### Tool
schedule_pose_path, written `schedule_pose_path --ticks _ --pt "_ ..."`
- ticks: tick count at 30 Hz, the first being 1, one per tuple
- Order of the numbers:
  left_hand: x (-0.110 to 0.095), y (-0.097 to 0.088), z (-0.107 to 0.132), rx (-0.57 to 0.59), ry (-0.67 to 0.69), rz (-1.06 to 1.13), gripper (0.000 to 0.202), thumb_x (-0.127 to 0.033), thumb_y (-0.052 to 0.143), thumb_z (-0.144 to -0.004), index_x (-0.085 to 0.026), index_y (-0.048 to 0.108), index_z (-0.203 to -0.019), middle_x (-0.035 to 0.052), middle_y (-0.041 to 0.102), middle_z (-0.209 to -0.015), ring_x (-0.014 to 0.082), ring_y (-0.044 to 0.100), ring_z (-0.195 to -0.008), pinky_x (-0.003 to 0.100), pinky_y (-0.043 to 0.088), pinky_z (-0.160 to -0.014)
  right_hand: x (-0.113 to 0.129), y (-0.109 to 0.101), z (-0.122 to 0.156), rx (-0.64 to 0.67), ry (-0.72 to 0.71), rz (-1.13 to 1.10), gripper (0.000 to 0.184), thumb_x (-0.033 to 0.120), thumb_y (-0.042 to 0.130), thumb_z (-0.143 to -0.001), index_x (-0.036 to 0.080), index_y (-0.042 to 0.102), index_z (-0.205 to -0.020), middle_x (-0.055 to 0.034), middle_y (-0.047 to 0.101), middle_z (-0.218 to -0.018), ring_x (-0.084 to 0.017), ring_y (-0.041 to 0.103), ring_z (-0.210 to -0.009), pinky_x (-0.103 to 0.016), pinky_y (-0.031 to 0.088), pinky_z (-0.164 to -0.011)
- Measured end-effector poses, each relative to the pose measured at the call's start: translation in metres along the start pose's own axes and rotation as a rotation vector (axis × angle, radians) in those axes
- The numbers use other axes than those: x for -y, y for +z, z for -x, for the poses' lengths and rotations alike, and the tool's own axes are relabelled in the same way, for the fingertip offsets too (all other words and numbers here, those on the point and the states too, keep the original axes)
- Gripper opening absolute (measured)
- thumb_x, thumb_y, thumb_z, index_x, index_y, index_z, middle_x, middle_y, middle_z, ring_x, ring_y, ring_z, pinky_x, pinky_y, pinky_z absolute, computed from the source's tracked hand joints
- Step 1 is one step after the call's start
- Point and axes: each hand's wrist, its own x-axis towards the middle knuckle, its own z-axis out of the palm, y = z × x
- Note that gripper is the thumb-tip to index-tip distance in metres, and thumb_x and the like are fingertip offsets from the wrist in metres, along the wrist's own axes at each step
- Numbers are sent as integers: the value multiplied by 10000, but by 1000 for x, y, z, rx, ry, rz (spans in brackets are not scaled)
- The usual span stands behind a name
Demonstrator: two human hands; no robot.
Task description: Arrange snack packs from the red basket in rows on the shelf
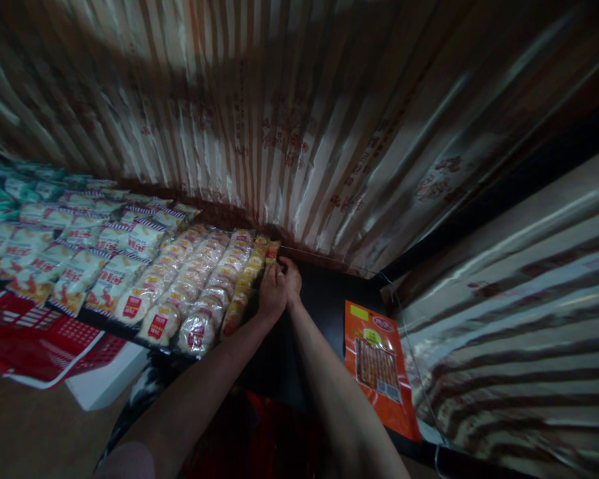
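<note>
Two bare forearms (214,372) are stretched forward, with the left hand (272,294) and right hand (293,283) held together beside the far end of a row of yellow packets (242,289). The fingers are curled; whether a packet is gripped cannot be told. Left of them, round white packs (186,286) are lined up; rightward, an orange bag (379,366) is laid flat.

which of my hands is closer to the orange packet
Right. Your right hand is to the orange packet's left; your left hand is farther left, beside the yellow packets.
</note>
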Motion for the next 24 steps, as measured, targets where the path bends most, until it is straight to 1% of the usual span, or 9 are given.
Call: schedule_pose_path --ticks 4,7,10,13,16,18,21,24 --pt "-10 -11 16 43 -54 -33 323 -185 345 -877 -166 577 -1100 88 623 -1149 185 542 -1127 324 391 -1011 -2 -3 18 -18 -24 -62 381 172 475 -757 161 586 -1121 -71 633 -1047 -155 580 -912 -272 441 -859" --pt "-17 -19 33 85 -107 -65 326 -206 336 -891 -154 571 -1111 96 627 -1143 184 560 -1095 303 402 -984 -2 -7 39 -24 -38 -93 384 141 433 -751 156 596 -1098 -72 622 -1090 -153 566 -966 -269 429 -888" --pt "-20 -28 53 126 -108 -82 326 -208 330 -899 -150 567 -1114 92 629 -1146 178 560 -1094 290 403 -973 1 -13 62 -15 -18 -117 392 116 402 -742 146 611 -1072 -69 622 -1099 -147 563 -978 -257 422 -892" --pt "-20 -39 73 169 -96 -97 319 -209 335 -900 -158 564 -1117 80 632 -1142 176 569 -1079 291 411 -961 5 -18 85 2 26 -141 386 106 378 -737 149 634 -1022 -53 637 -1061 -141 571 -947 -251 425 -881" --pt "-15 -51 95 206 -60 -123 313 -227 337 -907 -173 560 -1120 69 635 -1130 170 576 -1063 288 416 -951 6 -21 109 12 48 -165 372 110 369 -734 152 656 -969 -45 650 -1008 -147 580 -919 -256 433 -862" --pt "-9 -59 112 210 -3 -128 306 -246 340 -910 -176 556 -1116 65 631 -1129 162 569 -1067 277 412 -954 6 -23 128 16 25 -166 372 113 369 -732 162 658 -961 -42 651 -992 -151 584 -909 -264 438 -852" --pt "4 -73 139 194 101 -118 301 -271 344 -907 -169 545 -1106 75 619 -1124 156 554 -1074 273 401 -965 4 -26 160 42 -74 -140 364 116 380 -733 182 649 -970 -36 645 -986 -154 578 -913 -277 440 -849" --pt "18 -89 167 197 181 -109 322 -303 328 -904 -163 530 -1111 98 604 -1112 163 547 -1063 285 403 -962 2 -27 197 60 -179 -125 335 130 403 -747 174 642 -977 -48 641 -973 -165 567 -923 -282 430 -859"
